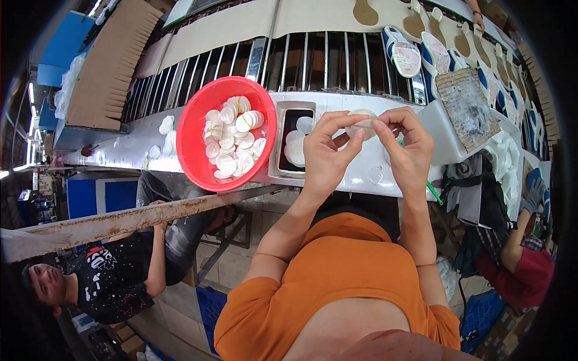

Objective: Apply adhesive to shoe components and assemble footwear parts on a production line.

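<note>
White discs (361, 114): raised between both hands; round, no long axis; lying right of left fingertips, left of right ones.
Left hand (329, 149): pinching left edge.
Right hand (410, 143): pinching right edge, about equally near.
White tray (295, 104): beside left hand.
Red basin (183, 139): farther left.

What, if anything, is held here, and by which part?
At least one pale round disc, its edge pinched by the left grip and the right grip.
</note>
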A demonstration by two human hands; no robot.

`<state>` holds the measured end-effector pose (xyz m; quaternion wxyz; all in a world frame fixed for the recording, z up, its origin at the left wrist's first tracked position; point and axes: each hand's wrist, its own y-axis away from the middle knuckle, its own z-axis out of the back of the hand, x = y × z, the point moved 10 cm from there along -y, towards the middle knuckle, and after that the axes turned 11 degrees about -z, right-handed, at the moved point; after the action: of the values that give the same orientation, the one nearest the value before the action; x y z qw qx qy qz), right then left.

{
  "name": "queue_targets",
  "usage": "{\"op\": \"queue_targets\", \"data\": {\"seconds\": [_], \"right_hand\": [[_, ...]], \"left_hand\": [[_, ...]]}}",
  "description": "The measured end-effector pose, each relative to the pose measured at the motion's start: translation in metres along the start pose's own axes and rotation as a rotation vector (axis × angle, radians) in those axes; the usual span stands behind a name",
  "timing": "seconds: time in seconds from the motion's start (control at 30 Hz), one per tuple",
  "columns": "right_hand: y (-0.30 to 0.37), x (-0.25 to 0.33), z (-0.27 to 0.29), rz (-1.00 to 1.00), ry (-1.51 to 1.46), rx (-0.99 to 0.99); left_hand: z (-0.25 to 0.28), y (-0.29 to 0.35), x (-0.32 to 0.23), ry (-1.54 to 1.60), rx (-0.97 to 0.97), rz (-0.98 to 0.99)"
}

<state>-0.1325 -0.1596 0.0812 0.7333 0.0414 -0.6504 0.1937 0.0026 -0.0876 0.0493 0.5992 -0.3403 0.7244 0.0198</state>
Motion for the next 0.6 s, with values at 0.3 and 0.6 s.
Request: {"op": "queue_targets", "data": {"seconds": [0.3,0.6], "right_hand": [[0.011,0.017,0.011,0.087,0.01,-0.145],[0.007,0.007,-0.001,-0.034,0.008,0.014]], "left_hand": [[0.011,0.001,-0.019,-0.451,-0.021,-0.337],[-0.004,0.009,-0.033,-0.608,0.033,-0.556]]}}
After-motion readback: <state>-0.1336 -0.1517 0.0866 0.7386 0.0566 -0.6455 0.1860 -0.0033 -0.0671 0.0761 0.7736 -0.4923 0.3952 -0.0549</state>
